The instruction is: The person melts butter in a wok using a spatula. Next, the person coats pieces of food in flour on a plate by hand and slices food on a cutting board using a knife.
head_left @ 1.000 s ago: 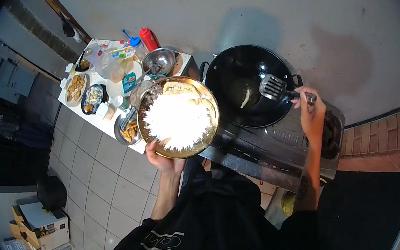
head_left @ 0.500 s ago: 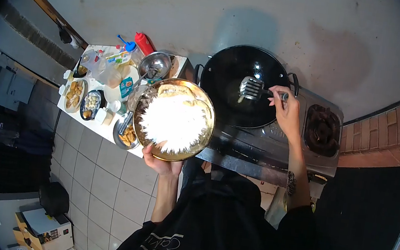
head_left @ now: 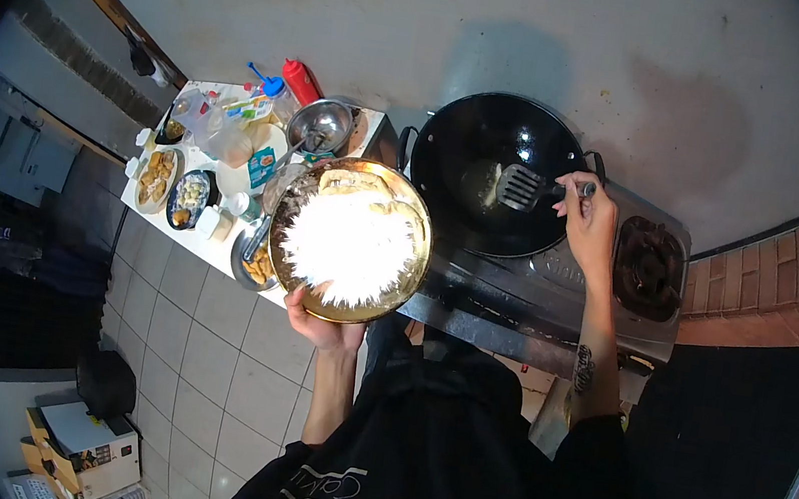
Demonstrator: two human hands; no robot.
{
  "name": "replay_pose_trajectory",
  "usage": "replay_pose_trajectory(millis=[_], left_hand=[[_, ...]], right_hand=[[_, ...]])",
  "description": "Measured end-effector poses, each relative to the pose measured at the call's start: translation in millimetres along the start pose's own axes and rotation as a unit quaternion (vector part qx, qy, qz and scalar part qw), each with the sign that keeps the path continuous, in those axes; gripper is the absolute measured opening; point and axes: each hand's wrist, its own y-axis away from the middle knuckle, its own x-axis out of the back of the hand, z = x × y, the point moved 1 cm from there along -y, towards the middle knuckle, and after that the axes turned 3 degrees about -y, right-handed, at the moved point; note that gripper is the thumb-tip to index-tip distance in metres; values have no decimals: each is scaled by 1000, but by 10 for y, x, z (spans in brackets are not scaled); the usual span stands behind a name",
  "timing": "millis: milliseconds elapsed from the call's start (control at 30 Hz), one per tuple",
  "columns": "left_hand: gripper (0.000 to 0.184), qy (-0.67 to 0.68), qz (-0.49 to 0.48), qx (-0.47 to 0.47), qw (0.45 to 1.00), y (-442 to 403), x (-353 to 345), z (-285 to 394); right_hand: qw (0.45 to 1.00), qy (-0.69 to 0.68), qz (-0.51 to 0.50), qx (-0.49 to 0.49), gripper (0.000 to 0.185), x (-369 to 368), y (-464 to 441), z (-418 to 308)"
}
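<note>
My left hand (head_left: pixel 326 329) grips the lower rim of a golden round dish (head_left: pixel 413 282), with pale food along its top side and strong glare over its middle. My right hand (head_left: pixel 587 217) is closed on the handle of a slotted spatula (head_left: pixel 523 187). The spatula's head is inside a large black wok (head_left: pixel 455 136) on the stove. A small pale strip of food (head_left: pixel 493 186) lies in the wok, right beside the spatula's left edge.
Left of the stove, a white table (head_left: pixel 257 299) holds plates of food, a metal bowl (head_left: pixel 320 126), a red bottle (head_left: pixel 301 82) and several containers. A bare burner (head_left: pixel 648 269) is right of the wok. A brick ledge (head_left: pixel 770 273) borders the stove's right side.
Over the last second my right hand has brought the spatula left and down within the wok, up to the pale strip. The dish stays in my left hand. The camera view has shifted slightly.
</note>
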Motion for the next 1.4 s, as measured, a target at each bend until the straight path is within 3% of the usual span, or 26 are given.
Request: replay_pose_trajectory(millis=[167, 367, 467, 800, 1033, 1100, 1200, 1400], left_hand=[[60, -4, 9, -13, 1000, 54, -11, 21], [63, -13, 24, -26, 999, 78, 2, 31], [64, -4, 4, -11, 1000, 82, 47, 40], [64, -1, -7, -15, 1000, 90, 75, 17], [65, -1, 22, -16, 1000, 114, 66, 27], [65, -1, 16, -23, 1000, 122, 11, 32], [64, 1, 4, -21, 1000, 116, 38, 19], [63, -13, 17, -4, 1000, 119, 36, -77]], right_hand=[[999, 41, 20, 24, 10, -125, -159, 129], [993, 83, -42, 73, 10, -233, -181, 109], [993, 96, -57, 35, 10, -163, -164, -98], [994, 99, 2, 50, 9, -51, -120, -38], [999, 33, 29, -28, 12, 287, 57, -47], [995, -75, 65, -28, 12, 454, 109, 29], [988, -125, 84, -19, 14, 671, 217, 140], [983, -136, 123, 17, 15, 821, 390, -38]])
